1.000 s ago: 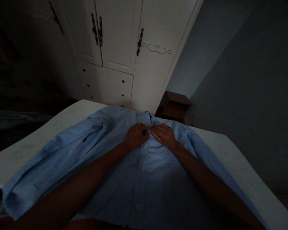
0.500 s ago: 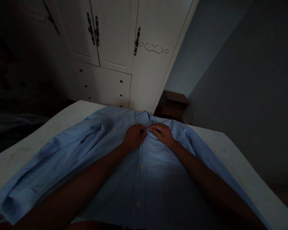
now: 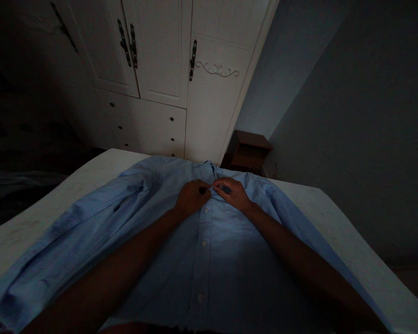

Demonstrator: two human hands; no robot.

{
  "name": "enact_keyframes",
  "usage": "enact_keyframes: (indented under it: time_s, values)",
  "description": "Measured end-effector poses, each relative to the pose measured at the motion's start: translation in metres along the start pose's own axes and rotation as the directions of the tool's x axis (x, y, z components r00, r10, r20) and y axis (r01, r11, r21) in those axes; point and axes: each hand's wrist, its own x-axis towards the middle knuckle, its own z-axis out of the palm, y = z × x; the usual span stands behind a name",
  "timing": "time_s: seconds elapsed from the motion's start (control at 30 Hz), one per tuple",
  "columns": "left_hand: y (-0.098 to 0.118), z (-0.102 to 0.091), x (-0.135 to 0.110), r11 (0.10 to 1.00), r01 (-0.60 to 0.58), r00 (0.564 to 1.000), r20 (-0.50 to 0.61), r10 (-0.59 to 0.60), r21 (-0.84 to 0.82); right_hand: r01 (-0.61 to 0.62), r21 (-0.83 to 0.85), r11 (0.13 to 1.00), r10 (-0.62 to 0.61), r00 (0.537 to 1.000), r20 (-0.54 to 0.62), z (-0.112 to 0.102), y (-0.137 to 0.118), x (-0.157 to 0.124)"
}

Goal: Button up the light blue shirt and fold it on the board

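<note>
A light blue button-up shirt (image 3: 243, 250) lies spread front side up, its collar at the far end. My left hand (image 3: 192, 197) and my right hand (image 3: 232, 192) meet at the upper front placket, just below the collar. Both hands are closed in a pinch on the shirt's cloth, which lifts slightly between the fingertips. Any button under the fingers is too small to make out. Below them, a white button (image 3: 204, 243) and a lower button (image 3: 200, 297) show along the placket. The left sleeve stretches toward the near left corner.
Under the shirt is a white table (image 3: 329, 218). A white wardrobe (image 3: 160, 55) with drawers and dark handles stands behind its far edge. Beyond the far right side sits a brown wooden cabinet (image 3: 250, 144) near the grey wall (image 3: 369, 139). The left background is dark.
The view has shifted slightly, so the background sits a little further left. Both hands keep their pinch on the placket, with the fingertips moved very little.
</note>
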Motion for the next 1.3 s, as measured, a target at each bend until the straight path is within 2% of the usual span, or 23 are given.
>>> enact_keyframes:
  time_s: [0.43, 0.73, 0.9, 1.13, 1.3]
  values:
    - [-0.0009, 0.0007, -0.0010, 1.000, -0.005, 1.000, 0.005, 0.005, 0.031, -0.015, 0.057, 0.998, 0.018, 0.999, -0.040, -0.0006, -0.0033, 0.0006]
    - [0.0021, 0.0003, -0.0010, 0.993, -0.010, 0.999, 0.041, 0.005, 0.121, 0.072, 0.023, 0.997, -0.071, 0.996, -0.044, -0.0011, -0.0044, 0.0026]
    - [0.0023, 0.0012, -0.0004, 0.990, -0.004, 0.998, 0.070, -0.006, 0.144, 0.132, -0.053, 0.990, -0.134, 0.991, -0.029, -0.0013, -0.0031, 0.0026]
    - [0.0015, 0.0023, -0.0006, 0.985, -0.066, 0.994, 0.093, 0.051, 0.159, 0.157, -0.046, 0.987, -0.158, 0.987, -0.025, -0.0023, -0.0021, 0.0029]
    - [0.0014, 0.0032, -0.0005, 0.991, -0.041, 0.996, 0.080, 0.031, 0.127, 0.132, -0.041, 0.990, -0.132, 0.991, -0.005, -0.0038, -0.0028, 0.0027]
